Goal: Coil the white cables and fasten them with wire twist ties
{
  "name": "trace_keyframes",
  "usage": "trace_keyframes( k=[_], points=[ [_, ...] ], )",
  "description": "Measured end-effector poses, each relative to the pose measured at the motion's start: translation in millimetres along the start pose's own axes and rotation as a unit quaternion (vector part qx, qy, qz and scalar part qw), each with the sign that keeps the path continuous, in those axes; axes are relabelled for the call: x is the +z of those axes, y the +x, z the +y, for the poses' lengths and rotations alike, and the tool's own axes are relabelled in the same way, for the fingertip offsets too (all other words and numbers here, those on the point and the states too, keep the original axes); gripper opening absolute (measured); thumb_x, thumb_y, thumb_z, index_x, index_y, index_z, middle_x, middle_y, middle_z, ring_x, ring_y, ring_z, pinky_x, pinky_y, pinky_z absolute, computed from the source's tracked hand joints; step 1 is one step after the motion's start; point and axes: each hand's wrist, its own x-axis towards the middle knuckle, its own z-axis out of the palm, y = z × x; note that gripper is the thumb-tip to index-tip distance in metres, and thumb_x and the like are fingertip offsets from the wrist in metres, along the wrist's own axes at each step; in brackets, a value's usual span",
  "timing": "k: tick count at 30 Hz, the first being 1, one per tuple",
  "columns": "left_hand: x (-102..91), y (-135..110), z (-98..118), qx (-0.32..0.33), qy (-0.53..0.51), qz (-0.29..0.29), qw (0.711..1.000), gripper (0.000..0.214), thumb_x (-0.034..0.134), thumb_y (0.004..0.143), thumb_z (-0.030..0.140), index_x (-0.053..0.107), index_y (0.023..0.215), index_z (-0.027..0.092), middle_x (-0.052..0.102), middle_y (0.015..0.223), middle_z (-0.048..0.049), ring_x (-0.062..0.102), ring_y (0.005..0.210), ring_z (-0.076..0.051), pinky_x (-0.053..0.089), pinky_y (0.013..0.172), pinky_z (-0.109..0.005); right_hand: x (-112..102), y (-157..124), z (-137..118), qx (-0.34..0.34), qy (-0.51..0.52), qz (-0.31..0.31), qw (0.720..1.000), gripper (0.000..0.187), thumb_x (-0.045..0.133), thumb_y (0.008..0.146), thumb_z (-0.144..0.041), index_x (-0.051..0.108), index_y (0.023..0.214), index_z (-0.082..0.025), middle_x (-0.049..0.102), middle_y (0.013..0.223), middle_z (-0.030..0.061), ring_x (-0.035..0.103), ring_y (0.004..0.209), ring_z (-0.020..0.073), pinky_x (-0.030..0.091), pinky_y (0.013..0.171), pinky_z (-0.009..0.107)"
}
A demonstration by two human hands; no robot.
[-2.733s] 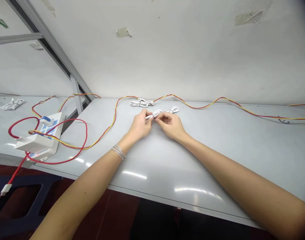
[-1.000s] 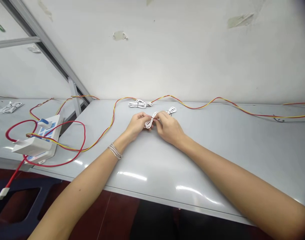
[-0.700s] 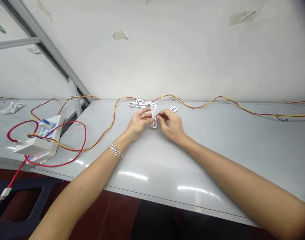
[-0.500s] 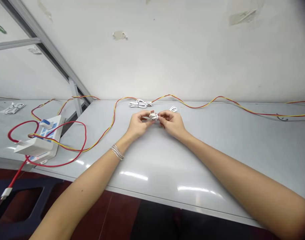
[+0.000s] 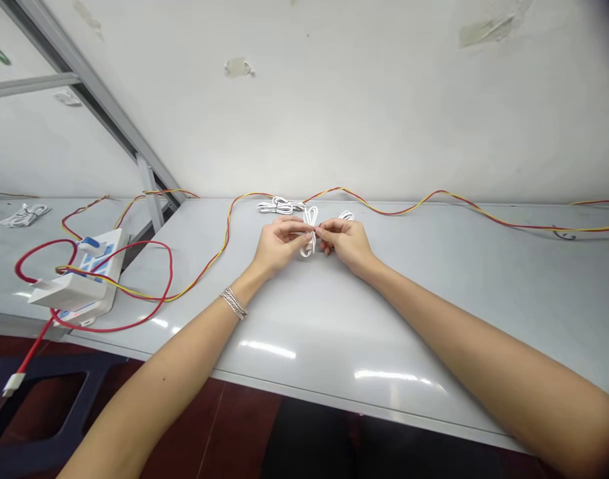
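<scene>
A white cable (image 5: 311,214) wound in a coil is held in front of me, its loops sticking out above and below my fingers. My left hand (image 5: 279,245) is closed on the coil, with fingers and thumb across its middle. Close by on the right, my right hand (image 5: 349,243) pinches at the waist of the coil, thumb and index fingertip together. What those fingertips grip is too small to make out. Both hands' fingertips meet there. Behind my left hand lies a second white cable bundle (image 5: 279,205), bound at its middle. Another white bundle (image 5: 347,215) is partly hidden behind my right hand.
A red and yellow twisted wire (image 5: 436,193) runs along the back of the grey table (image 5: 304,319), by the wall. At left are a white power strip (image 5: 115,259), a looped red cable (image 5: 170,266) and another white cable bundle (image 5: 25,215). A blue stool (image 5: 99,366) stands below.
The coil has turned in my hands: its end faced me before, and now its loops stand up and down between my fingers. Both hands stay at nearly the same spot.
</scene>
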Motion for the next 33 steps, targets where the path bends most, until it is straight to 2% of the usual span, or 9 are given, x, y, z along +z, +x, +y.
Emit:
trace_keyframes(
  k=[5, 8, 11, 13, 18, 21, 26, 31, 33],
  points=[
    [-0.4, 1, -3, 0.004, -0.044, 0.021, 0.999, 0.048, 0.086, 0.057, 0.013, 0.063, 0.099, 0.017, 0.063, 0.109, -0.0057, 0.067, 0.088, -0.015, 0.055, 0.084, -0.034, -1, -1, -3, 0.029, 0.018, -0.017, 0.999, 0.018, 0.079, 0.062, -0.026, 0.065, 0.066, -0.015, 0.058, 0.054, -0.001, 0.052, 0.046, 0.0108, 0.044, 0.043, 0.024],
    [-3.0, 2, -3, 0.043, 0.023, 0.026, 0.999, 0.037, 0.081, 0.062, 0.012, 0.071, 0.097, 0.017, 0.061, 0.119, -0.0087, 0.066, 0.099, -0.02, 0.053, 0.095, -0.039, -2, -1, -5, 0.055, 0.024, -0.058, 0.996, 0.019, 0.08, 0.06, -0.026, 0.065, 0.064, -0.014, 0.058, 0.053, 0.0006, 0.055, 0.047, 0.0131, 0.046, 0.042, 0.025],
    [-5.2, 3, -3, 0.1, 0.122, 0.037, 0.987, 0.017, 0.076, 0.068, 0.011, 0.077, 0.082, 0.02, 0.062, 0.111, -0.0083, 0.061, 0.111, -0.023, 0.05, 0.103, -0.043, -3, 0, -5, 0.062, 0.023, -0.088, 0.994, 0.023, 0.082, 0.06, -0.029, 0.065, 0.062, -0.014, 0.06, 0.054, 0.002, 0.057, 0.048, 0.0134, 0.046, 0.042, 0.024],
    [-6.1, 3, -4, 0.122, 0.163, 0.044, 0.978, 0.013, 0.074, 0.07, 0.011, 0.078, 0.076, 0.022, 0.06, 0.11, -0.0073, 0.061, 0.107, -0.021, 0.049, 0.103, -0.042, -4, -1, -6, 0.057, 0.02, -0.097, 0.993, 0.025, 0.083, 0.06, -0.031, 0.065, 0.061, -0.014, 0.06, 0.055, 0.0022, 0.057, 0.048, 0.0129, 0.046, 0.042, 0.024],
    [-5.9, 3, -6, 0.099, 0.183, 0.075, 0.975, 0.008, 0.072, 0.069, 0.015, 0.076, 0.065, 0.021, 0.054, 0.111, -0.007, 0.059, 0.101, -0.018, 0.05, 0.099, -0.039, -4, -2, -7, 0.05, 0.005, -0.098, 0.994, 0.024, 0.083, 0.061, -0.03, 0.065, 0.062, -0.013, 0.059, 0.054, 0.0011, 0.055, 0.047, 0.011, 0.046, 0.042, 0.022],
    [-3.3, 3, -5, 0.074, 0.14, 0.044, 0.986, 0.013, 0.067, 0.072, 0.016, 0.074, 0.061, 0.018, 0.06, 0.103, -0.0081, 0.062, 0.1, -0.019, 0.051, 0.094, -0.036, -3, -3, -7, 0.047, -0.011, -0.091, 0.995, 0.021, 0.081, 0.062, -0.027, 0.065, 0.06, -0.014, 0.058, 0.051, 0.0005, 0.053, 0.045, 0.0104, 0.045, 0.041, 0.022],
    [0.8, -2, 3, 0.065, 0.076, -0.014, 0.995, 0.017, 0.06, 0.073, 0.014, 0.073, 0.064, 0.019, 0.071, 0.096, -0.0063, 0.066, 0.092, -0.019, 0.051, 0.088, -0.034, -2, -1, -6, 0.044, -0.005, -0.083, 0.996, 0.02, 0.08, 0.064, -0.027, 0.065, 0.06, -0.014, 0.057, 0.051, 0.0005, 0.054, 0.045, 0.0117, 0.045, 0.04, 0.023],
    [-1.5, -3, 8, 0.064, 0.094, -0.031, 0.993, 0.009, 0.07, 0.073, 0.024, 0.075, 0.078, 0.019, 0.074, 0.099, -0.0066, 0.066, 0.095, -0.02, 0.049, 0.077, -0.03, -2, -1, -5, 0.053, -0.009, -0.076, 0.996, 0.02, 0.078, 0.067, -0.027, 0.065, 0.06, -0.014, 0.058, 0.05, 0.0012, 0.053, 0.043, 0.0109, 0.044, 0.038, 0.022],
    [-2.3, -2, 7, 0.043, 0.091, -0.02, 0.995, 0.017, 0.076, 0.068, 0.024, 0.072, 0.083, 0.017, 0.073, 0.094, -0.0064, 0.065, 0.088, -0.018, 0.047, 0.07, -0.027, -3, -1, -4, 0.048, -0.011, -0.077, 0.996, 0.021, 0.079, 0.068, -0.029, 0.066, 0.063, -0.014, 0.058, 0.05, 0.0012, 0.052, 0.043, 0.0106, 0.044, 0.038, 0.021]
  ],
)
